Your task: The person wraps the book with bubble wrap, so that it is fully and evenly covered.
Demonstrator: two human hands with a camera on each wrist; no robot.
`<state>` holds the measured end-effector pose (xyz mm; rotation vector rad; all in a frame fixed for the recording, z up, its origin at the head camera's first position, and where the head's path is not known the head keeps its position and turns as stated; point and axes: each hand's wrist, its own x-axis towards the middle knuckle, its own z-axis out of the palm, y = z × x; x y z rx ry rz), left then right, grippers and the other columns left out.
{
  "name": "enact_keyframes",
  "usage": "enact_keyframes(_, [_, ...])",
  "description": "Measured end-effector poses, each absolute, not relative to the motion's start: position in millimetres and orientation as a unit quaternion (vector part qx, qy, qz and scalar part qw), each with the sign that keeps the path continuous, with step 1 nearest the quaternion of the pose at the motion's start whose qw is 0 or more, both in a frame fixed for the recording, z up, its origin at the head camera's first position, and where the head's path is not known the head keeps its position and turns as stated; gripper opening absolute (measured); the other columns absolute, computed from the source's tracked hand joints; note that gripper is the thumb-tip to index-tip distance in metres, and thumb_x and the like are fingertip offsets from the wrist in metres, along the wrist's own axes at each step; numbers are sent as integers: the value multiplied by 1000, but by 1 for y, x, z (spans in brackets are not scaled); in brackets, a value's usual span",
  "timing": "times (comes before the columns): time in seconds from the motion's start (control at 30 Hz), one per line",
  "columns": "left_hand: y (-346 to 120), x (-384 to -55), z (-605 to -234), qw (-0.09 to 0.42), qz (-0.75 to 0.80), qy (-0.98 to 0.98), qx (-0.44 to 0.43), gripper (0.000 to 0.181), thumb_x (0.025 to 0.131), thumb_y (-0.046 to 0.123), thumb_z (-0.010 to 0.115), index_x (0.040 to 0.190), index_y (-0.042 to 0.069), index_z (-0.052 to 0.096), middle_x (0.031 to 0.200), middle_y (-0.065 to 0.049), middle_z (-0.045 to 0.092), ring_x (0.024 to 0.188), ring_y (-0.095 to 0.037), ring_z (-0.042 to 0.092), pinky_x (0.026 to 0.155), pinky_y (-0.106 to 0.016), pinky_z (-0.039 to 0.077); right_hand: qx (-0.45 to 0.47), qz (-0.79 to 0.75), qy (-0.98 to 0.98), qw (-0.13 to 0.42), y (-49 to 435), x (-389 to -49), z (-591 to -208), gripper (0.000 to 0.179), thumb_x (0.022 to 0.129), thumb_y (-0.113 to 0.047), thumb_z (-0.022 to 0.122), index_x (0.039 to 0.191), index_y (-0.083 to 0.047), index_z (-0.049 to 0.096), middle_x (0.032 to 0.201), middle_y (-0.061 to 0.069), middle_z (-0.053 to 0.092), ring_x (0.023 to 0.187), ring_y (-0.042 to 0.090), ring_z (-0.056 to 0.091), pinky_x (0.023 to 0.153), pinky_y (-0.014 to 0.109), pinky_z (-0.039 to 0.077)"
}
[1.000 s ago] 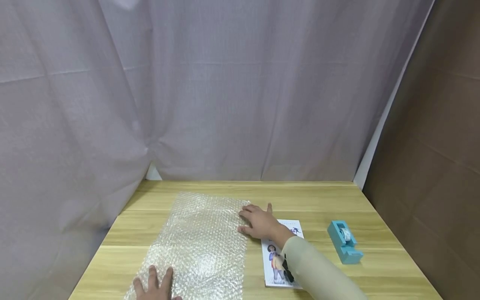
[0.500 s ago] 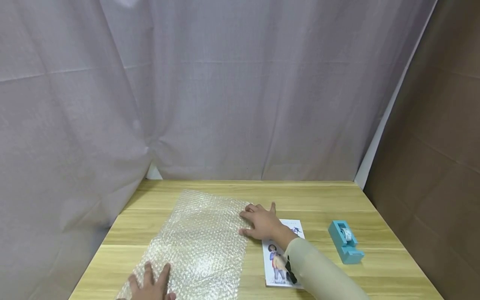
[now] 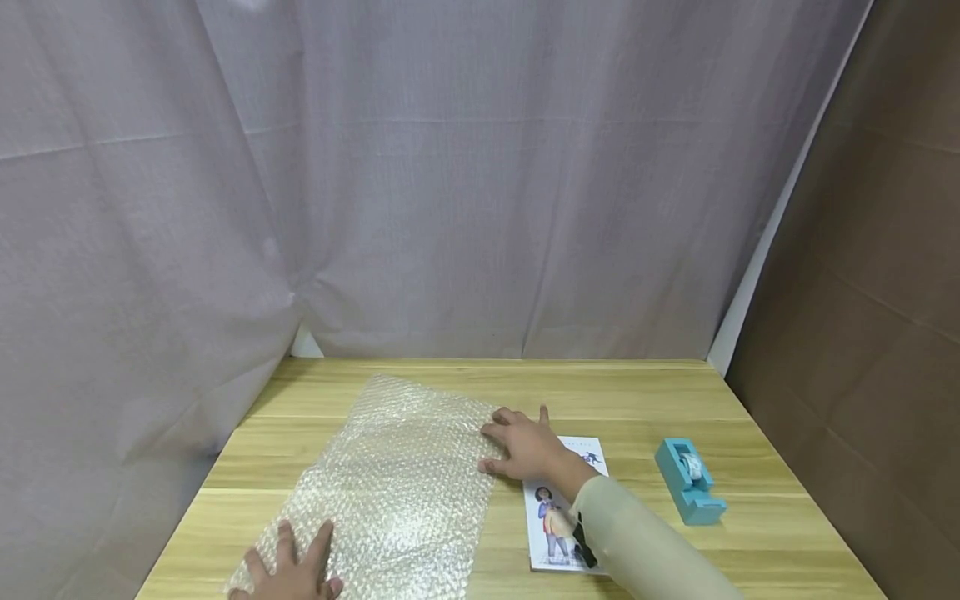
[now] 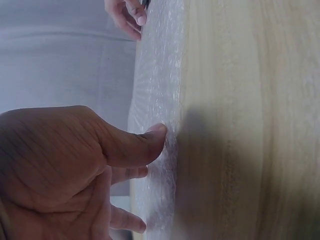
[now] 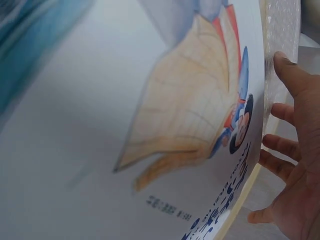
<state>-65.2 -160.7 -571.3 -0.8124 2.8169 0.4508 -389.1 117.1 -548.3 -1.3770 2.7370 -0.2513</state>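
A sheet of clear bubble wrap [image 3: 397, 475] lies flat but slightly wavy on the wooden table, turned at an angle. My left hand [image 3: 291, 573] rests on its near left part with the fingers spread; the thumb touches the sheet in the left wrist view. At the sheet's far right edge, the spread fingers of my right hand [image 3: 521, 446] touch the plastic. Under the right forearm is a white illustrated book [image 3: 551, 533], partly hidden by the sleeve. In the right wrist view, the book cover [image 5: 125, 100] fills most of the picture.
A teal tape dispenser [image 3: 690, 483] with a roll of tape stands at the right of the table [image 3: 637, 400]. Behind the table hangs a grey curtain [image 3: 420, 208], with a brown cloth [image 3: 862, 292] along the right side.
The bubble wrap has turned slightly clockwise, its near end shifting left. My left hand has slid left with it, while the right hand stays nearly in place at the far right edge.
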Motion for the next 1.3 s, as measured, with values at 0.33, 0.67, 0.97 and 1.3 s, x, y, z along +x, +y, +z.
enact_keyframes(0.33, [-156,-66,-573,92,142,938,-303,79,103,46,74,169,21,38,168,-49,20,137,-95,13,109,-98,31,-466,-78,881,36,120,-398,-547,72,98,-74,68,156,-31,63,168,13,54,157,38,51,123,92,19])
enact_keyframes(0.67, [-151,-70,-570,91,145,929,-328,77,104,38,74,169,19,37,167,-50,20,137,-93,17,112,-94,33,-494,-91,864,32,122,-413,-547,51,108,-60,64,150,-31,69,158,9,61,148,36,59,120,95,19])
enact_keyframes(0.97, [-146,-73,-570,86,152,921,-349,74,104,32,74,167,15,40,164,-52,21,137,-93,17,112,-93,34,-510,-100,854,30,120,-424,-548,41,107,-51,69,143,-33,75,146,4,66,141,31,63,119,94,22])
enact_keyframes(1.3, [-142,-76,-575,80,154,908,-382,74,104,32,72,167,15,39,165,-51,21,136,-93,18,111,-94,33,-530,-127,838,35,119,-438,-552,30,108,-41,71,135,-31,80,152,5,63,145,35,60,118,94,26])
